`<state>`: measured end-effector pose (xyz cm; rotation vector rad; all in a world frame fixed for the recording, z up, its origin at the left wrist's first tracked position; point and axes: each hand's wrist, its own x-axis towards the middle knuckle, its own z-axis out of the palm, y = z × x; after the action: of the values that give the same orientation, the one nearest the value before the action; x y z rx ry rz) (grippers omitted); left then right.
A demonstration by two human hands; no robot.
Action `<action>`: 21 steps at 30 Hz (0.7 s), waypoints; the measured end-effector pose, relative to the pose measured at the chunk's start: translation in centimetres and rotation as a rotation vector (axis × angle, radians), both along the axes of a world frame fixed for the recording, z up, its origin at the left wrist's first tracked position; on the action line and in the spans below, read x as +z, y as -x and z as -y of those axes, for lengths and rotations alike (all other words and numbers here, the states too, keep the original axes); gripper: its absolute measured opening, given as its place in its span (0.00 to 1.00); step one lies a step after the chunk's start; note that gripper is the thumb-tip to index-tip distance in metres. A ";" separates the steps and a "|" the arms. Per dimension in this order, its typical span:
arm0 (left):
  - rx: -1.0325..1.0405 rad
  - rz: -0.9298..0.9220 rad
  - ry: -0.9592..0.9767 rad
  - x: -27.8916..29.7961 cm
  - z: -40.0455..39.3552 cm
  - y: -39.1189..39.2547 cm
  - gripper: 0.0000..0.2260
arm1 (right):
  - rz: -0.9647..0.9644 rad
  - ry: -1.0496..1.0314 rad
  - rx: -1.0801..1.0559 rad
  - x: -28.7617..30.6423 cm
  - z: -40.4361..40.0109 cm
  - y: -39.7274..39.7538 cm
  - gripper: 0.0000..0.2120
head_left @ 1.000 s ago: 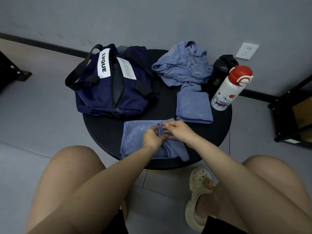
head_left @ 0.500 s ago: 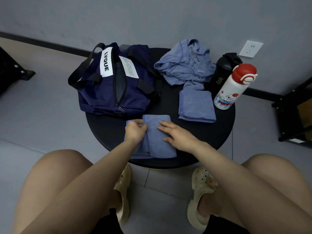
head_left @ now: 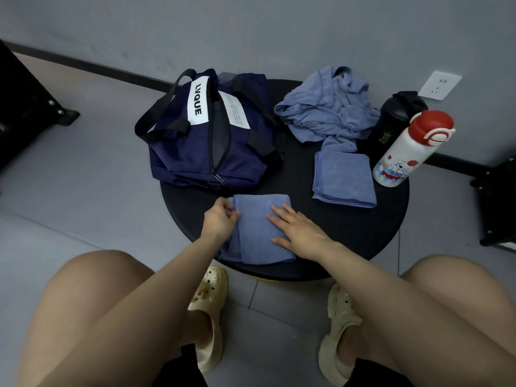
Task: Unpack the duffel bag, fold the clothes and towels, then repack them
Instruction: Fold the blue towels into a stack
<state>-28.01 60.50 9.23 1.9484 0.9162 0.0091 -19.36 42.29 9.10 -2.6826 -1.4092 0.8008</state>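
A blue towel [head_left: 258, 224] lies folded over at the near edge of the round black table [head_left: 363, 224]. My left hand [head_left: 219, 219] pinches its left edge with curled fingers. My right hand [head_left: 297, 233] lies flat on its right half, fingers straight. The navy duffel bag [head_left: 201, 141], marked LVQUE, sits behind with its zipper open. A second blue towel [head_left: 343, 177], neatly folded, lies to the right. A crumpled blue garment [head_left: 326, 107] is heaped at the back of the table.
A white bottle with a red cap [head_left: 410, 149] and a black bottle [head_left: 391, 118] stand at the table's right edge. Black furniture frames stand at far left [head_left: 30, 101] and far right [head_left: 499, 202]. My knees and cream clogs [head_left: 339, 331] are below the table.
The towel's right part was folded over to the left, making it narrower. My left hand moved left to its edge, and my right hand flattened on top.
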 end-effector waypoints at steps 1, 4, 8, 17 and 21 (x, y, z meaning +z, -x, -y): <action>-0.031 -0.018 -0.021 -0.1 0.0 0.1 0.06 | 0.006 0.009 0.002 -0.2 0.0 0.0 0.30; -0.141 -0.097 -0.085 -0.5 -0.1 0.3 0.12 | 0.024 0.016 0.006 -0.3 -0.1 0.2 0.30; -0.161 -0.179 -0.105 -0.5 0.0 0.5 0.12 | 0.034 0.010 0.011 -0.4 -0.1 0.3 0.30; -0.028 -0.158 -0.070 0.1 -0.8 0.9 0.09 | 0.014 -0.033 0.025 -0.5 -0.3 0.5 0.30; -0.006 -0.175 -0.093 0.0 -1.1 1.1 0.08 | -0.009 -0.004 0.047 -0.7 -0.5 0.6 0.30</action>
<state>-29.09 61.60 9.21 2.0629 1.0402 -0.1263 -20.00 42.80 8.36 -2.6491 -1.4749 0.8111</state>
